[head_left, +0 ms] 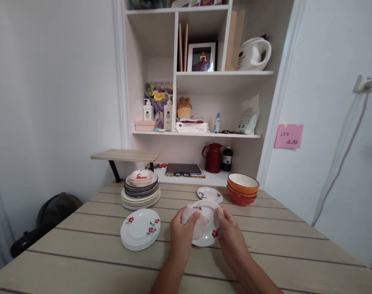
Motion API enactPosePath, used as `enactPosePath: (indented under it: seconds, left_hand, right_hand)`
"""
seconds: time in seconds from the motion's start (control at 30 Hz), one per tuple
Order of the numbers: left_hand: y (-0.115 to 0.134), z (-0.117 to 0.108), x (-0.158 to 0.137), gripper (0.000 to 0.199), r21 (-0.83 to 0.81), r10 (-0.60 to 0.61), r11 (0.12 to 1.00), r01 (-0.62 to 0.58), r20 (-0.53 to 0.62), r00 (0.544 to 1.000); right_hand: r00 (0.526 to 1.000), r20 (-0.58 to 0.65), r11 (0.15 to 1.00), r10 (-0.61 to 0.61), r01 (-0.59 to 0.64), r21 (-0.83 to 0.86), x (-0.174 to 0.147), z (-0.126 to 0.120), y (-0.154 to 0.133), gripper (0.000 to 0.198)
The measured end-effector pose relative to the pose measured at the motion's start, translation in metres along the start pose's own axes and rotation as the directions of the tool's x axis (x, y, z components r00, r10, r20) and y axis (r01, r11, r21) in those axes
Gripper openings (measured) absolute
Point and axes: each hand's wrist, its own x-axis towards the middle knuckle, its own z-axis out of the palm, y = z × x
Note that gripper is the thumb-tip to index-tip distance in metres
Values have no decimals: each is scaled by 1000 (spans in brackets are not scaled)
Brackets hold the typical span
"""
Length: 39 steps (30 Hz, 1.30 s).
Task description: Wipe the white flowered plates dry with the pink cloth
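A white plate with red flowers (211,210) is held tilted above the table between both hands. My right hand (231,234) grips its right edge, thumb on the upper face. My left hand (183,228) pinches a thin pale pink cloth (200,228) against the plate's left side; the cloth covers part of the plate's face. To the left sits a stack of matching flowered plates (140,229). Just behind the held plate, another flowered plate (209,194) lies flat on the table.
Stacked plates topped by small dishes (141,190) stand at the back left, near a raised wooden stand (124,155). Orange and red bowls (243,188) are nested at the back right. A laptop (183,169) and red jug (213,158) sit under the shelves.
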Motion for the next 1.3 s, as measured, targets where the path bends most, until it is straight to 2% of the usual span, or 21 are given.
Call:
enactPosePath:
  seconds: [0.1,0.17,0.27,0.37,0.43,0.53,0.6,0.67,0.73,0.83,0.93,1.0,1.13,1.3]
  left_hand:
    - [-2,-1,1,36,-16,-8,1000,8,-29,1000]
    - [-4,-2,2,36,-4,-1,1000,1,-48,999]
    - [-7,-4,4,34,57,43,998,-40,-47,998]
    - [-8,-6,5,29,159,170,974,-161,-44,984]
    - [-9,-7,5,23,257,312,916,-308,28,950]
    - [-11,-9,4,17,360,496,753,-550,239,835]
    - [-12,-10,2,20,386,551,672,-632,310,775]
    - [-12,-10,1,18,397,576,641,-657,316,754]
    - [-10,-10,-1,16,392,579,652,-649,296,760]
    - [-6,-9,-3,19,383,536,720,-578,222,815]
    - [-3,-8,-3,23,374,462,790,-486,159,873]
    - [-2,-7,-2,26,362,427,821,-442,125,896]
    - [-2,-6,0,27,321,374,867,-382,89,923]
    - [-1,-4,1,32,273,301,914,-301,44,953]
  right_hand:
    - [999,47,991,8,-1,-134,0,-1,-3,32]
    - [996,83,965,-21,42,-259,2,-3,-6,34]
    - [980,148,878,-132,185,-442,5,-7,-9,38]
    - [953,243,775,-179,289,-563,9,-13,-12,42]
    - [931,288,710,-224,358,-606,10,-16,-13,35]
    - [880,342,612,-330,476,-632,11,-19,-14,28]
    - [853,394,578,-343,523,-627,12,-20,-16,25]
    - [837,441,553,-323,545,-630,11,-20,-18,19]
    - [832,462,522,-307,554,-649,10,-19,-21,14]
    - [834,455,518,-312,551,-654,6,-16,-24,15]
    - [853,422,596,-307,518,-613,3,-12,-24,21]
    - [874,394,660,-283,476,-582,2,-9,-22,22]
    - [906,338,761,-256,404,-507,2,-7,-19,24]
    - [928,295,838,-227,340,-426,4,-9,-15,22]
